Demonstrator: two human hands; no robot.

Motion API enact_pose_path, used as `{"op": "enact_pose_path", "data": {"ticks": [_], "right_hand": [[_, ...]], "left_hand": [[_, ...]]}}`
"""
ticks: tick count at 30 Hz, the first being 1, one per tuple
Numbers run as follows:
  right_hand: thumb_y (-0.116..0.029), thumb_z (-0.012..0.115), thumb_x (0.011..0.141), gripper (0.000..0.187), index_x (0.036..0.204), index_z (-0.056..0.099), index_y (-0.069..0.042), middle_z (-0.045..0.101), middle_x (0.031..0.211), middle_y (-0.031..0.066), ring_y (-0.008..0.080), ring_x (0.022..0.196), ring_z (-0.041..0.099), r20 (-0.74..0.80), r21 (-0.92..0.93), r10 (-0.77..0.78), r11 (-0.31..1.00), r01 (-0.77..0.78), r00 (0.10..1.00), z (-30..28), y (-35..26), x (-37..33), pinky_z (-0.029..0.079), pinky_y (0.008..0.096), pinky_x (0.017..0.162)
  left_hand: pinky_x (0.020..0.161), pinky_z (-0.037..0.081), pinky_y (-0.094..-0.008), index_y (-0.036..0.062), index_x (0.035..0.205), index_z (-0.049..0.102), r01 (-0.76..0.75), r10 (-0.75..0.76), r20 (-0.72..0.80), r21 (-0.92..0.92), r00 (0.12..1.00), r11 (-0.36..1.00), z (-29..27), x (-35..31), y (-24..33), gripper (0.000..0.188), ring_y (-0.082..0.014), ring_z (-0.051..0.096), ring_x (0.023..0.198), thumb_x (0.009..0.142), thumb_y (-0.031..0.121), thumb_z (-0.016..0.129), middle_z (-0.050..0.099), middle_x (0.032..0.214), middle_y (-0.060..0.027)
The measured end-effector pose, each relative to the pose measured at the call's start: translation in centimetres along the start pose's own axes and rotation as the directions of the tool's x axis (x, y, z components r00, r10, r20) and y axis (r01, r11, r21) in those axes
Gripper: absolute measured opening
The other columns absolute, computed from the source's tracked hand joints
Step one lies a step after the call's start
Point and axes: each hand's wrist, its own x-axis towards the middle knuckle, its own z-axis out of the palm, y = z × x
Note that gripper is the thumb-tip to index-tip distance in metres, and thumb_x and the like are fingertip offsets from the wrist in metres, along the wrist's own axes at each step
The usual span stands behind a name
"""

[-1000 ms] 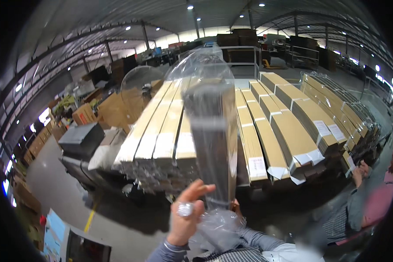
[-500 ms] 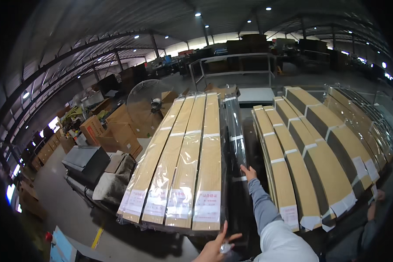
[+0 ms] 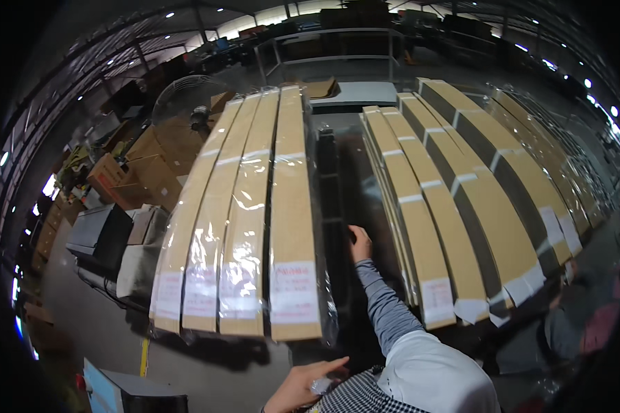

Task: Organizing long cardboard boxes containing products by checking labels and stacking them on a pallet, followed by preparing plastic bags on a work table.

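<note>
Four long, wood-coloured wrapped panels (image 3: 244,199) lie side by side under clear film, with white-and-red labels at their near ends. A dark long panel (image 3: 329,199) runs along their right side, partly shaded. My right hand (image 3: 360,242) reaches into the dark gap just right of it, fingers curled; its fingertips and what they grip are hidden. My left hand (image 3: 303,385) is near the lower edge, below the panels' near ends. Its index finger points right, and a small clear, crumpled plastic piece (image 3: 320,385) is caught in its fingers.
Another stack of banded wood-coloured panels (image 3: 455,206) stands to the right, with film-wrapped ones beyond. A person in pink (image 3: 599,327) is at the far right. Cartons (image 3: 151,162), a fan (image 3: 198,118) and a black box (image 3: 100,234) stand left. A metal rail frame (image 3: 331,41) is behind.
The view has tilted down and shifted right. The glossy dark panel beside the left stack now looks darker and narrower. My right hand has curled its fingers; my left thumb and index finger are less spread.
</note>
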Motion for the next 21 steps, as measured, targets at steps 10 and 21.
{"op": "enact_pose_path", "data": {"ticks": [10, 21], "right_hand": [[-0.026, 0.074, 0.074, 0.070, 0.137, 0.046, -0.017, 0.033, 0.148, 0.0113, 0.0374, 0.135, 0.031, 0.035, -0.900, 0.199, 0.432, -0.055, 0.979, -25.0, -11.1, -12.8, 0.037, 0.0555, 0.097], [-0.025, 0.070, 0.076, 0.069, 0.140, 0.043, -0.017, 0.030, 0.151, 0.0119, 0.0372, 0.129, 0.036, 0.064, -0.913, 0.280, 0.404, -0.058, 0.958, -34.1, -14.8, -28.2, 0.039, 0.0565, 0.092]], "left_hand": [[0.081, 0.050, -0.0264, 0.0023, 0.119, 0.063, -0.152, 0.126, -0.300, -0.063, 0.945, 0.986, 6.2, -9.0, -1.0, 0.030, -0.0147, 0.066, 0.092, 0.089, 0.008, 0.062, 0.071, 0.096, -0.0081], [0.050, 0.033, -0.0156, 0.0015, 0.114, 0.060, -0.454, 0.114, -0.644, -0.391, 0.756, 0.801, 10.9, -10.4, 2.3, 0.023, 0.0000, 0.041, 0.057, 0.097, 0.017, 0.058, 0.069, 0.088, -0.0050]]}}
